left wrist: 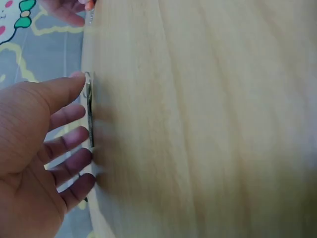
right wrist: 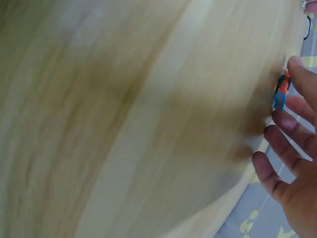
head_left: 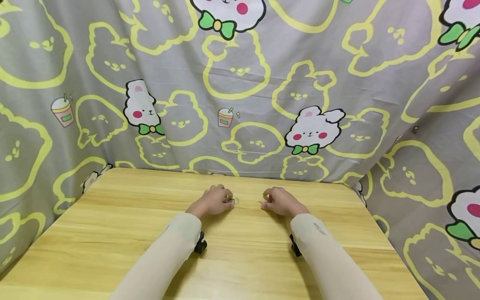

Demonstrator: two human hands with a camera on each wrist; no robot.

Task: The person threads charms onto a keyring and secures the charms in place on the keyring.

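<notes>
Your left grip (head_left: 214, 201) is spread: thumb and fingers stand apart, loosely bent about a small, thin, dark strip that looks like metal (left wrist: 90, 116), with a shiny round ring (head_left: 238, 201) beside it. Both are on the far part of the pale yellow wood-grain desk (head_left: 240, 262), near its middle. Your right grip (head_left: 280, 201) is also spread, about a tiny red, blue and black figure-shaped charm (right wrist: 281, 93) on the far part of the desk, right of its middle. No closed pinch shows; how hard any fingertip presses, you cannot tell.

Expect everything to be light. The strip is probably stiff, smooth and slightly slippery, so pinch it by its long edges with thumb and forefinger; the ring likely tips or swings if taken alone. The charm looks like moulded plastic or rubber, perhaps less slick; take it across its body, and spare the fine chain (head_left: 260, 202) just beside it, which likely flops and may be the most fragile part.
</notes>
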